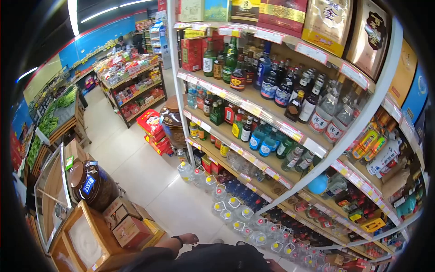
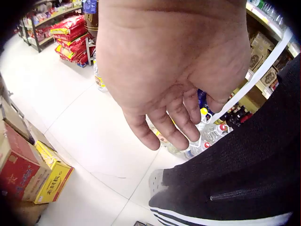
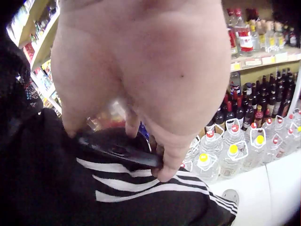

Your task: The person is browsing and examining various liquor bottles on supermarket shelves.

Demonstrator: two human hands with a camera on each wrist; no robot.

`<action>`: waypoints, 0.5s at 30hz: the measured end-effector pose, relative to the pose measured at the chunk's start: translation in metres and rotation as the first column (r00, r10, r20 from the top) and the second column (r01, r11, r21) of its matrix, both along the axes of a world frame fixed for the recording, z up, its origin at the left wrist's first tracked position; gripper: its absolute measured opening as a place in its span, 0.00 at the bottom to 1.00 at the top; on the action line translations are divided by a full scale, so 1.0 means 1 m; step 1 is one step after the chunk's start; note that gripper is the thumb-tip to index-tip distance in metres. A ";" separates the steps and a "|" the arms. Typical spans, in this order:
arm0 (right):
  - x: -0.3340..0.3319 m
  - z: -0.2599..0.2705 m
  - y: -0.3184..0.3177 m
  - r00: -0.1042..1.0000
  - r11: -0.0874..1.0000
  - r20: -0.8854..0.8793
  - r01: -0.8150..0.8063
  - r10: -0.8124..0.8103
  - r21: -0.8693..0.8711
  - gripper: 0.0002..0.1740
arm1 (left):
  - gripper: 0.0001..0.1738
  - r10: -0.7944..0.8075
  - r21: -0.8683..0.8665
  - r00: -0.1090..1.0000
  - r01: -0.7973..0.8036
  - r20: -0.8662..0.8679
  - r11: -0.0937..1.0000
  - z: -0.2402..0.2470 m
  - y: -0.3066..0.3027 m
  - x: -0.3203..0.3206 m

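Observation:
My left hand point(image 2: 174, 61) hangs in the air beside the black trousers, its fingers loosely bent and nothing in them. In the head view the left hand point(image 1: 189, 238) shows low in the middle, with a dark band at the wrist. Beside the other trouser leg, my right hand point(image 3: 141, 80) holds a slim, flat black object point(image 3: 117, 153) between thumb and fingers. It looks like a phone seen edge-on; much of it is hidden by the hand. Only a sliver of the right hand point(image 1: 273, 265) appears at the head view's bottom edge.
Liquor shelves point(image 1: 253, 97) full of bottles rise on the right. Large clear jugs point(image 1: 233, 213) line the floor at their foot. Cartons point(image 1: 131, 231) and a brown jar point(image 1: 93, 183) stand at left. Red bags point(image 1: 152, 124) are stacked ahead along the tiled aisle point(image 1: 149, 181).

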State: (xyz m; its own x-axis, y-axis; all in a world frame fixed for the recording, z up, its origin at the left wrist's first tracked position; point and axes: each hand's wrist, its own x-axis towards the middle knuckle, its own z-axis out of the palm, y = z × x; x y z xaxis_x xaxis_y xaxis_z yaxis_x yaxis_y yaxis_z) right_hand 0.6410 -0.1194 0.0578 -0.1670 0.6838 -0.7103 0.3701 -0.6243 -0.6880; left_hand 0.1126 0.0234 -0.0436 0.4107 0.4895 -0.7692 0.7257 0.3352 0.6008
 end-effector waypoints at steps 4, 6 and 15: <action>0.006 -0.025 -0.013 0.998 0.996 0.039 -0.050 0.047 0.073 0.32 | 0.23 0.025 -0.026 0.999 -0.024 0.034 0.999 0.005 0.005 0.001; 0.001 -0.040 -0.010 0.989 0.964 0.095 -0.131 0.111 0.233 0.29 | 0.22 0.033 -0.033 0.998 -0.031 0.051 0.999 0.006 0.009 0.002; -0.026 -0.049 0.010 0.919 0.958 0.380 -0.198 0.107 0.206 0.25 | 0.21 -0.044 0.030 0.993 0.041 0.112 0.999 0.007 0.036 0.033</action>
